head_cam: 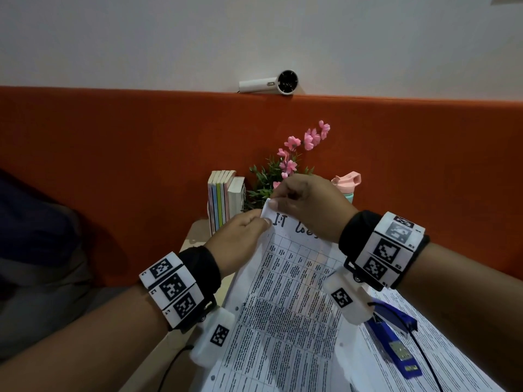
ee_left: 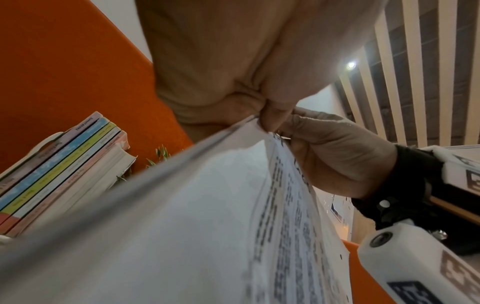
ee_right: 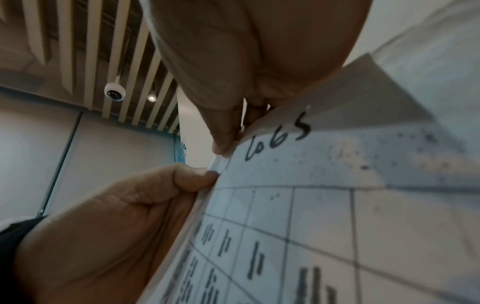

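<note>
A stack of printed sheets (head_cam: 285,301) with a table and handwritten heading is lifted at its far corner above the desk. My left hand (head_cam: 243,236) pinches the sheets' top left edge between thumb and fingers. My right hand (head_cam: 305,205) pinches the top corner just beyond it, thumb on the printed side. In the left wrist view the paper stack (ee_left: 182,216) fills the frame, with the right hand (ee_left: 335,156) behind its edge. In the right wrist view the sheet (ee_right: 324,205) shows its grid, and the left hand (ee_right: 124,222) grips its left edge.
A blue stapler (head_cam: 396,340) lies on more printed pages at the right. Upright books (head_cam: 223,199), a pink flowering plant (head_cam: 294,154) and a pink-capped bottle (head_cam: 348,182) stand against the orange partition (head_cam: 113,154). A white handheld fan (head_cam: 271,84) lies on top of it.
</note>
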### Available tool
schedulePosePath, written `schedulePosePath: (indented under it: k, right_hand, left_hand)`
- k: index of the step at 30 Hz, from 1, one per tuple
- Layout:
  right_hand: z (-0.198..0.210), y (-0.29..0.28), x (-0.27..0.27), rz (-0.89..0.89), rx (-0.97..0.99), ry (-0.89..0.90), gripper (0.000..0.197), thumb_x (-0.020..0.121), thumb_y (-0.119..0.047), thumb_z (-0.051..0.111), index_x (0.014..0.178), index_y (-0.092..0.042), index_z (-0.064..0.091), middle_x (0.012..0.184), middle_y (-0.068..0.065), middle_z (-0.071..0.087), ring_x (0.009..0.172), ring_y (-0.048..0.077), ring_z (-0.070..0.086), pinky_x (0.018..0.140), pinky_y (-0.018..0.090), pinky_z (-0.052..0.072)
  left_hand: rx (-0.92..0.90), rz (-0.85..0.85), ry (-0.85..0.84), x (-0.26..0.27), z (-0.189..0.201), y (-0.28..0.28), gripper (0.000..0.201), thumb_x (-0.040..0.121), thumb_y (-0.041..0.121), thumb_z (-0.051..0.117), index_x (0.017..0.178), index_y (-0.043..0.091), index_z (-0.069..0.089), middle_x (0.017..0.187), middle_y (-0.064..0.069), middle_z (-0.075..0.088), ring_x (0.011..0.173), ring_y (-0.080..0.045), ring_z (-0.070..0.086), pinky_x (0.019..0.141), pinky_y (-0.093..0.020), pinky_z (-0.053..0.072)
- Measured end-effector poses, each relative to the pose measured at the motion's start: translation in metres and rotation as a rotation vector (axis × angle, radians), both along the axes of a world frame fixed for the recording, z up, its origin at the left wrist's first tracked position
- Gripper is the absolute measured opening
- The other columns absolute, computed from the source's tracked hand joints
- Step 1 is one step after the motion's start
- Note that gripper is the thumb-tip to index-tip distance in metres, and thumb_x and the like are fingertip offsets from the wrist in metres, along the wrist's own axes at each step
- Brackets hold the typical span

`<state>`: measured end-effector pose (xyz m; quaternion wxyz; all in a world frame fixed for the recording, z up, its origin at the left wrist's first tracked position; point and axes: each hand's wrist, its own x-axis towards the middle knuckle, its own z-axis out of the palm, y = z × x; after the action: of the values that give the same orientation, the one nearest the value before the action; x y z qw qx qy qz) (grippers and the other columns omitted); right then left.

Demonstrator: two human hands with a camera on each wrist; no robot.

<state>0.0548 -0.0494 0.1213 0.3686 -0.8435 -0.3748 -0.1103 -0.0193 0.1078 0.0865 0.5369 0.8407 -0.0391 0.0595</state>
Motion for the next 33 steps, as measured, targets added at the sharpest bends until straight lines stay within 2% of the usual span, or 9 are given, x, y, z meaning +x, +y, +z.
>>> schedulePosePath:
  k: [3, 6, 11, 14, 18, 21, 25, 29, 33]
  right_hand:
    - [-0.003, 0.0, 0.0, 0.008, 0.001, 0.022, 0.006, 0.092, -0.029, 0.067, 0.089, -0.023, 0.066, 0.084, -0.006, 0.066, 0.077, 0.014, 0.063, 0.073, 0.037, 0.058]
    - [-0.006, 0.0, -0.002, 0.066, 0.022, 0.095, 0.018, 0.094, -0.023, 0.065, 0.112, -0.026, 0.066, 0.077, -0.01, 0.059, 0.064, 0.004, 0.055, 0.06, 0.021, 0.052]
    - [-0.002, -0.005, -0.002, 0.096, -0.144, 0.004, 0.025, 0.097, -0.025, 0.059, 0.119, -0.034, 0.066, 0.11, -0.013, 0.064, 0.098, 0.001, 0.06, 0.082, 0.021, 0.052]
    - [0.002, -0.005, 0.0, 0.1, -0.216, -0.034, 0.015, 0.098, -0.025, 0.058, 0.107, -0.03, 0.069, 0.1, -0.008, 0.064, 0.088, 0.007, 0.06, 0.075, 0.028, 0.053]
    - [0.006, -0.004, 0.0, 0.096, -0.252, -0.049, 0.013, 0.097, -0.024, 0.059, 0.108, -0.024, 0.065, 0.095, -0.014, 0.062, 0.081, 0.0, 0.056, 0.067, 0.016, 0.041]
    - [0.008, -0.001, -0.001, 0.146, -0.298, -0.104, 0.018, 0.097, -0.023, 0.059, 0.115, -0.024, 0.064, 0.101, -0.016, 0.06, 0.089, 0.0, 0.057, 0.071, 0.012, 0.042]
    - [0.011, 0.0, 0.0, 0.125, -0.28, -0.114, 0.012, 0.098, -0.019, 0.058, 0.106, -0.02, 0.066, 0.094, -0.011, 0.062, 0.079, 0.001, 0.056, 0.067, 0.018, 0.044]
    - [0.011, -0.002, 0.001, 0.098, -0.236, -0.064, 0.016, 0.098, -0.019, 0.058, 0.113, -0.023, 0.063, 0.083, -0.023, 0.054, 0.068, -0.012, 0.052, 0.058, 0.008, 0.038]
    - [0.007, -0.002, 0.005, 0.099, -0.313, -0.061, 0.02, 0.098, -0.025, 0.057, 0.118, -0.025, 0.061, 0.1, -0.023, 0.058, 0.083, -0.006, 0.053, 0.071, 0.014, 0.041]
  left_hand:
    - [0.018, 0.011, -0.01, 0.0, -0.002, -0.001, 0.034, 0.103, 0.028, 0.041, 0.105, 0.0, 0.059, 0.092, -0.004, 0.045, 0.083, -0.014, 0.043, 0.065, -0.028, 0.032]
    - [0.028, 0.016, -0.005, 0.004, -0.004, -0.001, 0.036, 0.102, 0.029, 0.043, 0.105, -0.005, 0.056, 0.094, -0.005, 0.048, 0.089, -0.016, 0.046, 0.073, -0.033, 0.035]
    - [-0.031, -0.009, 0.031, 0.009, -0.009, 0.001, 0.034, 0.1, 0.032, 0.044, 0.118, 0.008, 0.059, 0.104, 0.0, 0.05, 0.098, -0.015, 0.048, 0.082, -0.034, 0.037]
    - [-0.002, -0.047, 0.002, 0.007, -0.013, 0.002, 0.026, 0.104, 0.032, 0.041, 0.122, 0.03, 0.058, 0.113, 0.01, 0.058, 0.104, -0.003, 0.052, 0.088, -0.024, 0.038]
    - [0.136, -0.039, -0.063, 0.005, -0.021, 0.002, 0.031, 0.105, 0.037, 0.035, 0.12, 0.02, 0.056, 0.121, -0.007, 0.064, 0.115, -0.021, 0.056, 0.1, -0.041, 0.043]
    - [0.171, -0.029, -0.112, 0.007, -0.022, 0.005, 0.034, 0.106, 0.04, 0.031, 0.109, 0.017, 0.056, 0.112, -0.018, 0.063, 0.11, -0.032, 0.057, 0.098, -0.051, 0.044]
    - [0.145, -0.054, -0.123, 0.005, -0.022, 0.006, 0.024, 0.107, 0.033, 0.034, 0.115, 0.025, 0.055, 0.116, -0.002, 0.064, 0.11, -0.012, 0.057, 0.099, -0.034, 0.044]
    - [0.173, -0.103, -0.084, 0.003, -0.03, 0.008, 0.034, 0.1, 0.035, 0.039, 0.12, 0.011, 0.05, 0.117, -0.016, 0.061, 0.109, -0.032, 0.057, 0.095, -0.055, 0.047]
    - [0.24, -0.076, -0.131, 0.006, -0.037, 0.01, 0.026, 0.105, 0.022, 0.037, 0.103, -0.002, 0.046, 0.092, -0.023, 0.052, 0.08, -0.032, 0.049, 0.072, -0.045, 0.043]
